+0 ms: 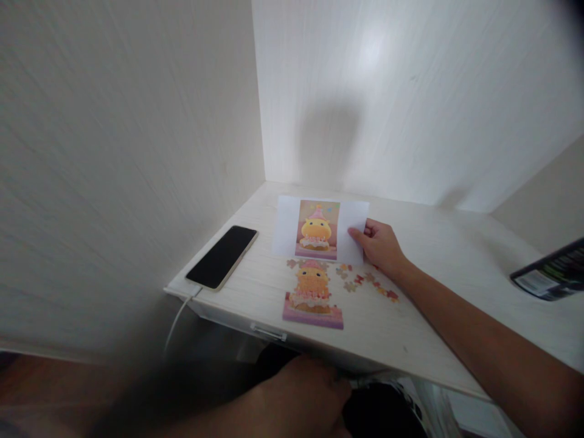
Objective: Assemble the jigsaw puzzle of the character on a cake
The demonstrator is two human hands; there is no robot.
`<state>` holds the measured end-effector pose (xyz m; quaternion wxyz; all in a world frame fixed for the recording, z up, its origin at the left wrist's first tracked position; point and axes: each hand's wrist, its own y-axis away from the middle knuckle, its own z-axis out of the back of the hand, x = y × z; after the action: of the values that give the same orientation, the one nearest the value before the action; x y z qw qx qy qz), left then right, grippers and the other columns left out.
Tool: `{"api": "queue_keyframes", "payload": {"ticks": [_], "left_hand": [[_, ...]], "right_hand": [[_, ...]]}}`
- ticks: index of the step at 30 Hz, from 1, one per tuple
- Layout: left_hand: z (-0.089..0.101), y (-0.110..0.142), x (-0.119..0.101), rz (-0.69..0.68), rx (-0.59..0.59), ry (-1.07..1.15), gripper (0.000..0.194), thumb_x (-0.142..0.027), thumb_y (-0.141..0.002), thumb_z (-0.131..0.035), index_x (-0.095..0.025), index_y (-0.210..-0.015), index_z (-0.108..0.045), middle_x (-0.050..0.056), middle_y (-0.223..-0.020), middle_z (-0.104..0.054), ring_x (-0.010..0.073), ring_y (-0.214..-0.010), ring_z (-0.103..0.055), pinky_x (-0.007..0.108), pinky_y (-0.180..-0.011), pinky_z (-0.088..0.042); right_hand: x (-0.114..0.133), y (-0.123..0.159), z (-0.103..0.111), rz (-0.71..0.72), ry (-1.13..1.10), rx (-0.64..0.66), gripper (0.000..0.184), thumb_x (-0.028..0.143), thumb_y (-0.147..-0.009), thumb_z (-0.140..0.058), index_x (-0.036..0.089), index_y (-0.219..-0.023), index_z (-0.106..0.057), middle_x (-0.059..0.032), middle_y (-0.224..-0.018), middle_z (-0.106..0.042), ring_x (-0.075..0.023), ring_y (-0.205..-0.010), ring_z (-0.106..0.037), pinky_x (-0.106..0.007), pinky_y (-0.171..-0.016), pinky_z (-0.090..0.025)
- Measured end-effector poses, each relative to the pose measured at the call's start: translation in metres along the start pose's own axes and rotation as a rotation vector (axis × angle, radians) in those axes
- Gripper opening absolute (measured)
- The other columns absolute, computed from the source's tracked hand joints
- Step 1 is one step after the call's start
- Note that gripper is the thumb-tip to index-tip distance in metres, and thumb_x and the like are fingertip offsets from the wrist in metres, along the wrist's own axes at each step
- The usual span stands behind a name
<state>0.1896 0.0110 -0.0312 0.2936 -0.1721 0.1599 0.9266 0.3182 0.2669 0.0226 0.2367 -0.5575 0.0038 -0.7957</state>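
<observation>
My right hand [379, 246] rests on the right edge of a white sheet [287, 228] printed with a yellow cartoon creature, fingers curled and pinching the paper's edge. Just in front of the sheet lies a partly assembled jigsaw [312, 295] of the same picture, its lower part joined. Several loose puzzle pieces [365, 281] are scattered to its right, near my wrist. My left hand [303, 395] is low, below the table's front edge, blurred and in shadow, fingers bent into a loose fist; whether it holds anything is hidden.
A black phone [222, 257] lies face up at the table's left edge with a white cable [179, 316] hanging down. A dark packet [550, 272] sits at the far right. The pale wooden table [447, 255] stands in a wall corner.
</observation>
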Motion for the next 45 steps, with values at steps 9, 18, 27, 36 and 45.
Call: {"api": "queue_keyframes", "payload": {"ticks": [9, 18, 27, 36, 45], "left_hand": [[0.005, 0.000, -0.002, 0.024, 0.047, -0.013, 0.045, -0.050, -0.086, -0.070, -0.012, -0.108, -0.066, 0.014, -0.105, -0.068, 0.0328, -0.100, -0.066, 0.045, -0.090, -0.055], [0.000, 0.000, 0.001, 0.007, 0.005, 0.015, 0.043, -0.049, -0.086, -0.068, -0.011, -0.106, -0.067, 0.013, -0.105, -0.068, 0.0326, -0.098, -0.066, 0.045, -0.090, -0.055], [0.004, 0.002, -0.002, 0.022, 0.037, 0.005, 0.046, -0.052, -0.087, -0.068, -0.012, -0.109, -0.066, 0.013, -0.110, -0.067, 0.0331, -0.104, -0.064, 0.046, -0.092, -0.055], [0.009, 0.003, -0.004, 0.005, 0.018, 0.001, 0.045, -0.051, -0.086, -0.069, -0.011, -0.106, -0.067, 0.013, -0.107, -0.067, 0.0328, -0.104, -0.065, 0.045, -0.092, -0.055], [0.012, 0.003, -0.007, 0.035, 0.050, 0.022, 0.048, -0.049, -0.085, -0.070, -0.013, -0.117, -0.064, 0.013, -0.112, -0.067, 0.0339, -0.106, -0.064, 0.048, -0.093, -0.055]], "right_hand": [[-0.002, -0.001, -0.001, 0.001, -0.026, -0.020, 0.030, 0.042, -0.075, -0.065, 0.014, -0.088, -0.066, -0.0077, -0.081, -0.072, -0.0191, -0.064, -0.063, -0.027, -0.051, -0.047], [-0.002, 0.000, -0.002, 0.008, -0.024, -0.005, 0.031, 0.043, -0.075, -0.064, 0.014, -0.087, -0.066, -0.0081, -0.081, -0.072, -0.0181, -0.062, -0.061, -0.027, -0.051, -0.047], [-0.005, -0.002, -0.001, 0.012, -0.010, -0.014, 0.032, 0.043, -0.076, -0.064, 0.014, -0.090, -0.067, -0.0082, -0.084, -0.072, -0.0189, -0.064, -0.062, -0.028, -0.052, -0.047], [-0.003, 0.000, -0.002, 0.017, 0.033, -0.040, 0.030, 0.041, -0.078, -0.063, 0.013, -0.089, -0.067, -0.0063, -0.081, -0.071, -0.0168, -0.062, -0.059, -0.026, -0.052, -0.044], [-0.006, -0.001, -0.001, 0.038, 0.077, -0.016, 0.028, 0.041, -0.078, -0.061, 0.015, -0.086, -0.066, -0.0049, -0.077, -0.069, -0.0160, -0.060, -0.057, -0.025, -0.051, -0.042]]}}
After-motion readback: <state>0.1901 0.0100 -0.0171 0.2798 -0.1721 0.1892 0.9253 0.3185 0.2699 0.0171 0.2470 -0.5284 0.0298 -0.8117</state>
